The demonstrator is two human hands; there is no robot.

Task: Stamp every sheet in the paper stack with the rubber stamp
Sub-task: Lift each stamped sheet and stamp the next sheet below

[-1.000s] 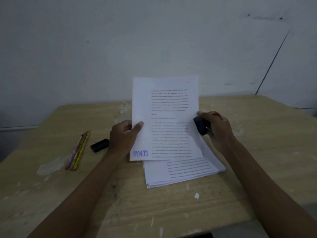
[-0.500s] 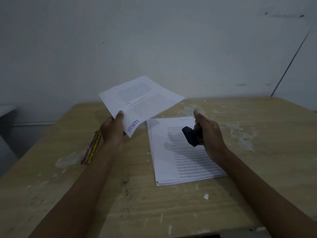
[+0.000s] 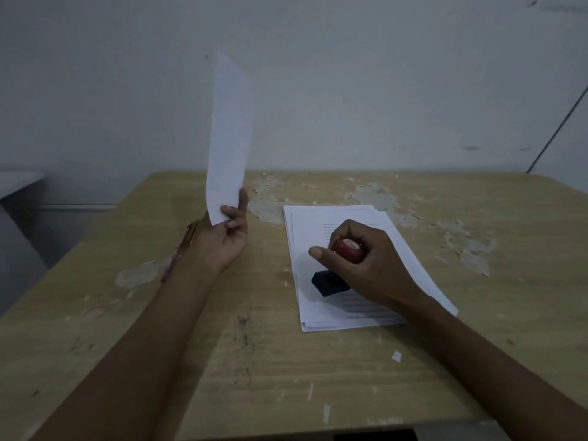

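On the worn wooden table (image 3: pixel 318 370), seen from the head camera, the paper stack (image 3: pixel 397 246) lies right of centre, its sheets slightly fanned and the top one printed with lines of text. The right hand (image 3: pixel 366 262) is curled round the red knob of the rubber stamp (image 3: pixel 331 280), thumb stretched out to the side, and the stamp's dark base sits at the near left corner of the top sheet; whether it presses the paper or hangs just above it cannot be told. The left hand (image 3: pixel 227 237) pinches the lower corner of a single sheet (image 3: pixel 229 138), held upright and nearly edge-on above the table, left of the stack and apart from it. Some pencils (image 3: pixel 179 249) lie partly hidden behind the left wrist, and a small paper scrap (image 3: pixel 396 356) lies near the front edge.

The step in hand looks like stamping the top sheet while the lifted one waits to be put aside. Next, that sheet wants laying down clear of the stack, likely to the left, and the stamp wants a straight lift so the ink does not smear.
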